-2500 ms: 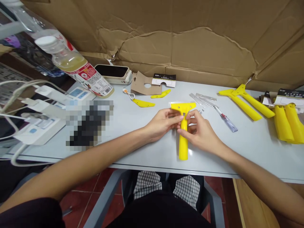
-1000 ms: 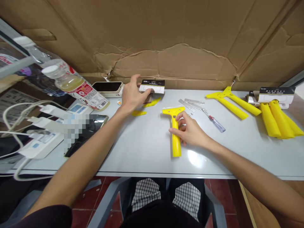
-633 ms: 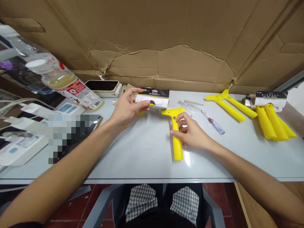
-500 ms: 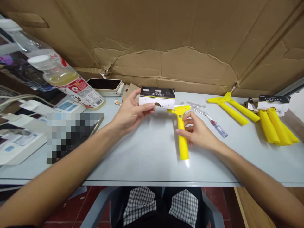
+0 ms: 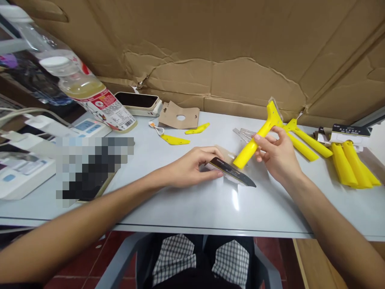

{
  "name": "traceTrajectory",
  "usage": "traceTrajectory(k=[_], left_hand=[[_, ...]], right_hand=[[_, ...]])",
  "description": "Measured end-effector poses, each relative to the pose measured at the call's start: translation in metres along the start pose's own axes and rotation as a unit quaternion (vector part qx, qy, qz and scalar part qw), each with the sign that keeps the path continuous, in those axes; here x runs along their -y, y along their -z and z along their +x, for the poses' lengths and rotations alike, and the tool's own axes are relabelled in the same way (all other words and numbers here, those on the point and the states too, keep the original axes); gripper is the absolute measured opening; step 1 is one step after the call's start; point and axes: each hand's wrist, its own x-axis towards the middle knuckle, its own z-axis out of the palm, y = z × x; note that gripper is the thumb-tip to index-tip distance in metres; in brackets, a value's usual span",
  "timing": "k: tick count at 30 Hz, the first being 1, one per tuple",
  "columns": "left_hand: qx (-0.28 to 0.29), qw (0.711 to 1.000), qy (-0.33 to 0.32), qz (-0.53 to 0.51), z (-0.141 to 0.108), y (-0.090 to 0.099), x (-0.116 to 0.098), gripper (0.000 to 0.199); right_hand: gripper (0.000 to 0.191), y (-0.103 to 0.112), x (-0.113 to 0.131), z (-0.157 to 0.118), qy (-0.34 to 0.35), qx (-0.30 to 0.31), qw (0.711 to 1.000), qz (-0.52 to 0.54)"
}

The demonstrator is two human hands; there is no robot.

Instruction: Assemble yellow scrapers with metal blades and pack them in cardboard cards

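My left hand [image 5: 195,168] pinches a folded header card [image 5: 233,173], black and white outside and brown inside, low over the table. Its fold gapes to the right. My right hand [image 5: 278,154] grips a yellow scraper [image 5: 250,150] by the handle. The scraper's wide head, with a clear strip along its edge, points up and away. Its handle end is at the card's opening; whether it touches the card I cannot tell. Thin metal blades [image 5: 240,135] lie behind the handle. Just beyond my right hand are more yellow scrapers [image 5: 305,148].
Carded yellow scrapers [image 5: 345,168] lie at the right. Brown cards [image 5: 168,116], a yellow strip [image 5: 176,139] and another yellow strip [image 5: 197,129] are at the back. A phone [image 5: 138,100], bottle [image 5: 105,104], dark blurred object [image 5: 96,184] and power strips [image 5: 27,172] fill the left. Cardboard [image 5: 240,40] walls the back.
The card has come down, right and nearer, turning on its side. The scraper has been lifted and tilted, its head now up to the right. Brown cards and yellow strips have come into view.
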Motion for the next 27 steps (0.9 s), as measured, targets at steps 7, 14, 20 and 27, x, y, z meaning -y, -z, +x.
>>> traceTrajectory(k=[7,14,20,27], left_hand=[[-0.126,0.990,0.064,-0.015,-0.006,-0.019,0.008,0.009],[-0.218,0.948,0.150,-0.176,-0.007,-0.034,0.009,0.023],[-0.187,0.924,0.187,-0.277,-0.005,-0.037,0.007,0.031],[-0.187,0.923,0.205,-0.268,-0.007,-0.039,0.004,0.035]], right_hand=[[0.082,-0.010,-0.011,-0.011,-0.010,0.067,0.998,-0.005],[0.076,-0.012,-0.011,-0.021,-0.012,0.035,0.999,-0.007],[0.058,-0.014,-0.014,-0.023,-0.021,0.029,0.999,-0.023],[0.048,-0.012,-0.019,-0.025,-0.021,0.079,0.988,-0.134]])
